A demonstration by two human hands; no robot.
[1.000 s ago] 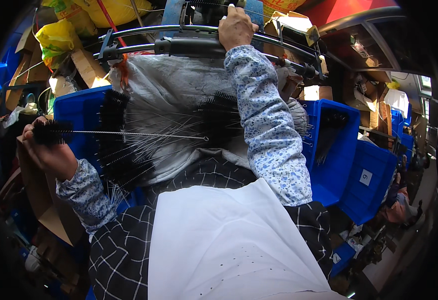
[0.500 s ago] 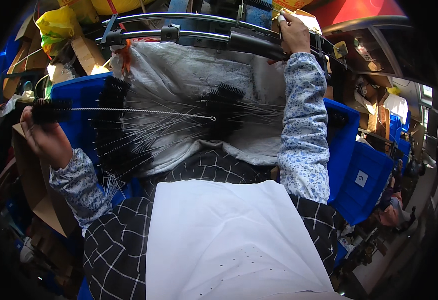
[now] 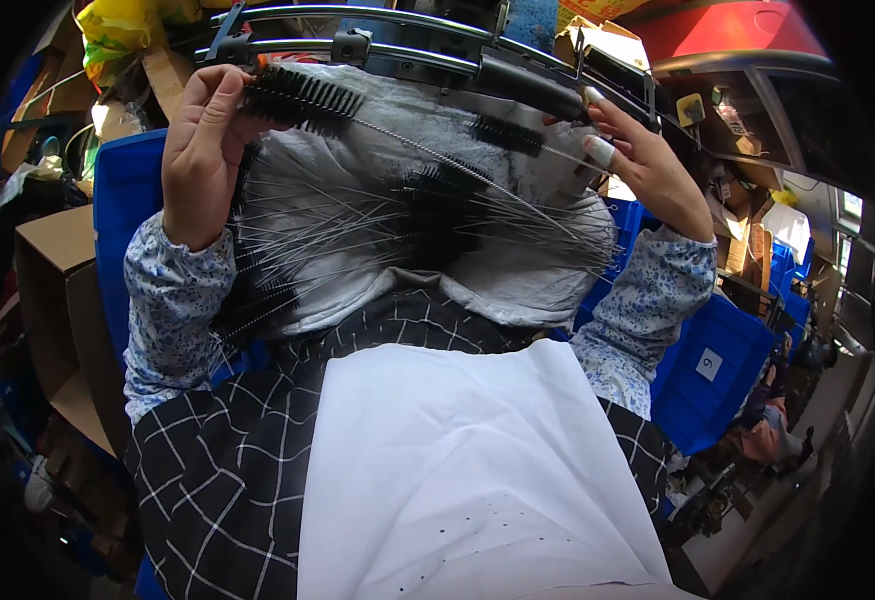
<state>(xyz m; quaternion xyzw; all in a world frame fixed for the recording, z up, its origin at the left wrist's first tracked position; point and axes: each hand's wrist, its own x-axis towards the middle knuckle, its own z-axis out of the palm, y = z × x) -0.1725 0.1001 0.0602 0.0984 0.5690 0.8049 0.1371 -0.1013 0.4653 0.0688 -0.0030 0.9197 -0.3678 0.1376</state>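
Note:
My left hand (image 3: 206,140) grips the bristle end of a black wire brush (image 3: 303,97) at the upper left. Its twisted wire stem slants down to the right across the lap. At the upper right, my right hand (image 3: 658,170), with white tape on its fingertips, closes on the wire end of a second black-bristled brush (image 3: 506,135). That brush lies just below a dark cylinder on the machine. A pile of similar brushes (image 3: 438,215) is spread over a whitish cloth (image 3: 328,150) on my lap, their wire stems crossing.
A machine with metal rails (image 3: 408,52) runs along the far side. A blue bin (image 3: 123,200) stands at the left beside a cardboard box (image 3: 63,245). Another blue bin (image 3: 713,370) is at the right. Yellow bags (image 3: 118,35) and cartons crowd the far left.
My left hand has moved up and right with its brush, which now slants. My right hand has come away from the machine, turned inward, and now holds a brush's wire end.

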